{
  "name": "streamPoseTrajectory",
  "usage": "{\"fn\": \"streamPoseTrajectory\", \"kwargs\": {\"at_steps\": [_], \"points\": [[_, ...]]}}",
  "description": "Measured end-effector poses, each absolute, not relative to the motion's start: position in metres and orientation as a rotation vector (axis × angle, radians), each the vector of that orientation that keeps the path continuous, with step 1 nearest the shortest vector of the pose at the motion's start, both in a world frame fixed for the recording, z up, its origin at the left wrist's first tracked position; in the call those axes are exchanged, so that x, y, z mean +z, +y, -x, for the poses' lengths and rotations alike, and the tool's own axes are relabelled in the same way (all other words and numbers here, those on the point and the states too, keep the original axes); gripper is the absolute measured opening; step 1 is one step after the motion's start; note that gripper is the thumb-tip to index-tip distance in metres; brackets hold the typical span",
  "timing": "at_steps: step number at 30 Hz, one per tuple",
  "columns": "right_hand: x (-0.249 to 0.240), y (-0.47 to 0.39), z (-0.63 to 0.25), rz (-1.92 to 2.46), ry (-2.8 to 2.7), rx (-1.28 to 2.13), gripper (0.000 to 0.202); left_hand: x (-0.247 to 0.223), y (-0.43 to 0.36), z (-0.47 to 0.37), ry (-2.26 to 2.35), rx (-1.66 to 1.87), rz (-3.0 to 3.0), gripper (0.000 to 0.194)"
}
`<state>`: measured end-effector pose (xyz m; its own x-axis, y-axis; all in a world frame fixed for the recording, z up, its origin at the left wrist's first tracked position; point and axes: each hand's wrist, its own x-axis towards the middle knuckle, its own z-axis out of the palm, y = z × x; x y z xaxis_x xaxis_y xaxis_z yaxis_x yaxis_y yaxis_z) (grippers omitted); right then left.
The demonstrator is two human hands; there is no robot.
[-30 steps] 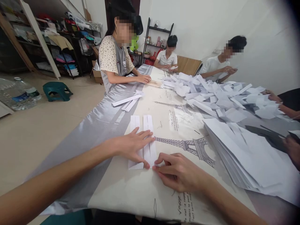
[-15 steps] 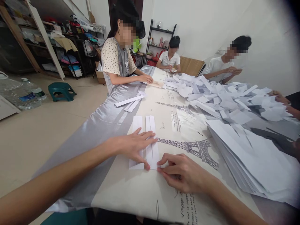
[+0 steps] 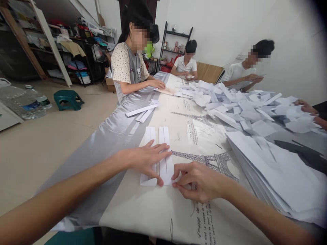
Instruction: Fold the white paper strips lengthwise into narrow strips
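Two white folded paper strips lie side by side on the patterned tablecloth (image 3: 143, 211): a left strip (image 3: 150, 134) and a right strip (image 3: 166, 172). My left hand (image 3: 148, 161) rests flat across both, its fingers spread and covering their middles. At the lower right corner of the right strip, my right hand (image 3: 200, 182) is closed, thumb and fingertips pinched together at the paper's edge. Further up the table, a small group of folded strips (image 3: 143, 110) lies near a co-worker's hands (image 3: 158, 84).
A thick stack of white sheets (image 3: 276, 166) sits on my right. Behind it spreads a heap of folded papers (image 3: 245, 105). Several people sit around the table. On the floor to the left are a green stool (image 3: 68, 99) and water bottles (image 3: 33, 102).
My right hand has shifted very slightly, its fingers bending a little more at the strip's corner. The left hand stays in place on the paper.
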<state>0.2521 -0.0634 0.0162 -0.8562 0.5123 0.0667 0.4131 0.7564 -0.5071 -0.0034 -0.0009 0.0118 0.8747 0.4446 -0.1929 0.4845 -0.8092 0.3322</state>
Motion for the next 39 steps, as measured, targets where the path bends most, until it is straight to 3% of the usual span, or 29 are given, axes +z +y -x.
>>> {"fn": "streamPoseTrajectory", "kwargs": {"at_steps": [10, 17, 20, 33, 37, 39], "points": [[-0.003, -0.071, -0.252, 0.712, -2.655, 0.601, 0.028, 0.014, -0.003, 0.002, 0.715, -0.160, -2.706, 0.100], [0.005, -0.088, -0.244, 0.663, -2.806, -0.215, 0.028, 0.011, -0.002, 0.006, 0.629, -0.029, -2.779, 0.097], [0.005, -0.096, -0.240, 0.651, -2.821, -0.376, 0.033, 0.009, -0.001, 0.007, 0.601, 0.000, -2.809, 0.098], [0.011, -0.089, -0.239, 0.563, -2.659, -0.270, 0.020, 0.008, 0.007, 0.011, 0.556, 0.052, -2.832, 0.098], [0.017, -0.083, -0.254, 0.699, -2.285, -0.242, 0.025, 0.008, 0.015, 0.013, 0.538, 0.145, -2.825, 0.097], [0.024, -0.080, -0.260, 0.723, -2.050, -0.218, 0.027, 0.005, 0.018, 0.011, 0.587, 0.262, -2.849, 0.086]]}}
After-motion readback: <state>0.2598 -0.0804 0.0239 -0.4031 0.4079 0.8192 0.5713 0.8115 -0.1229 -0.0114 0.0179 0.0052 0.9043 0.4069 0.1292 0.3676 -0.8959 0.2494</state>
